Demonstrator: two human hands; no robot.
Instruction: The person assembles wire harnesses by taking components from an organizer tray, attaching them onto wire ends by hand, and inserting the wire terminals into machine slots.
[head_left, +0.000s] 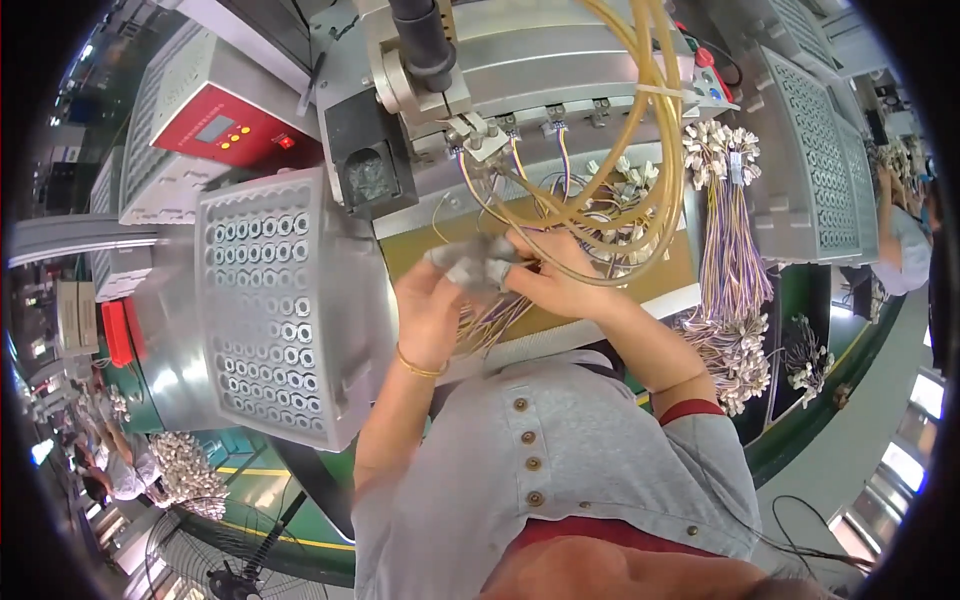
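Note:
My left hand (432, 297) and my right hand (555, 278) meet over a brown work board (405, 256), with grey-white covers on several fingertips. Both sets of fingers are pinched together; the tips are blurred, and whatever small part lies between them I cannot make out. Just below my fingers lie thin coloured wires (492, 318). Beyond my hands, several short wire leads (563, 158) hang from a metal rail on the machine (545, 75). A metal clamp head (480, 135) stands there too. A pile of white-connector wires (630, 210) lies right of my right hand.
Yellow translucent hoses (660, 150) loop close over my right hand. At left stand a tray of metal rings (262, 310), a black block (370, 165) and a red-fronted control box (225, 125). At right hang bundled wire harnesses (733, 240) beside another ring tray (815, 150).

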